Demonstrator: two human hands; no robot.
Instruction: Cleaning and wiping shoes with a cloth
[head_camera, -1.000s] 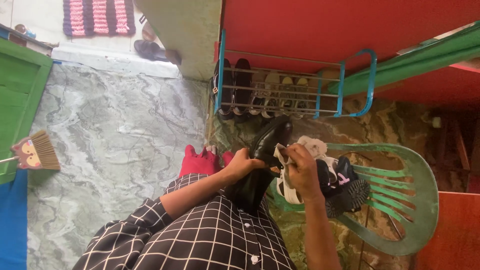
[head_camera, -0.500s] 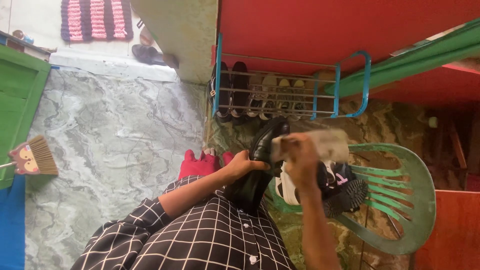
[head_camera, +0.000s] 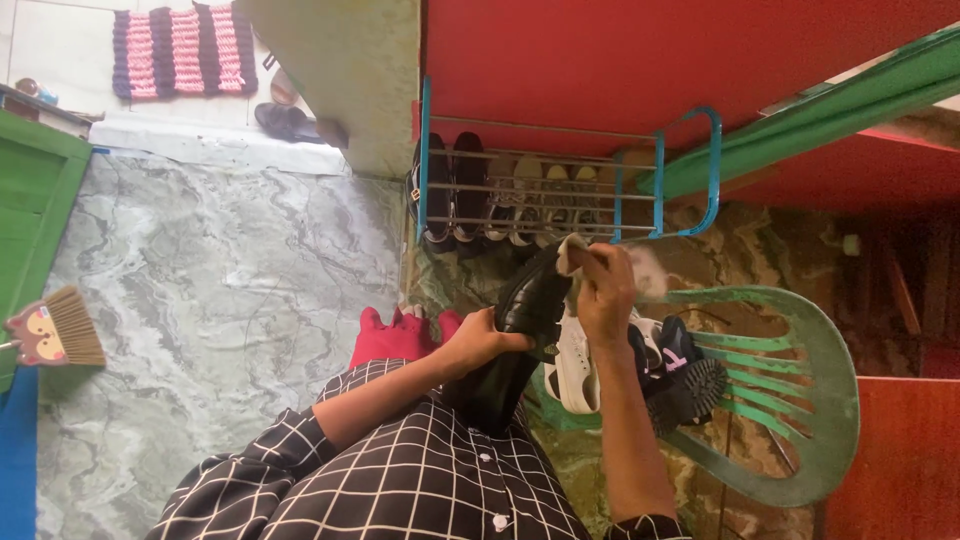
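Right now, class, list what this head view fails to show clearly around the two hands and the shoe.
- Black shoe: its rear end is hidden behind the left hand and the checked sleeve.
- Cloth: mostly covered by the right hand; its far end is motion-blurred.
- White shoe on the green chair: partly hidden by the right forearm.
- Shoes in the blue rack: too small and barred by rails.

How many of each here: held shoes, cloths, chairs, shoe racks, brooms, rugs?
black shoe, in left hand: 1
cloth, in right hand: 1
green chair: 1
blue shoe rack: 1
broom: 1
striped rug: 1
Total: 6
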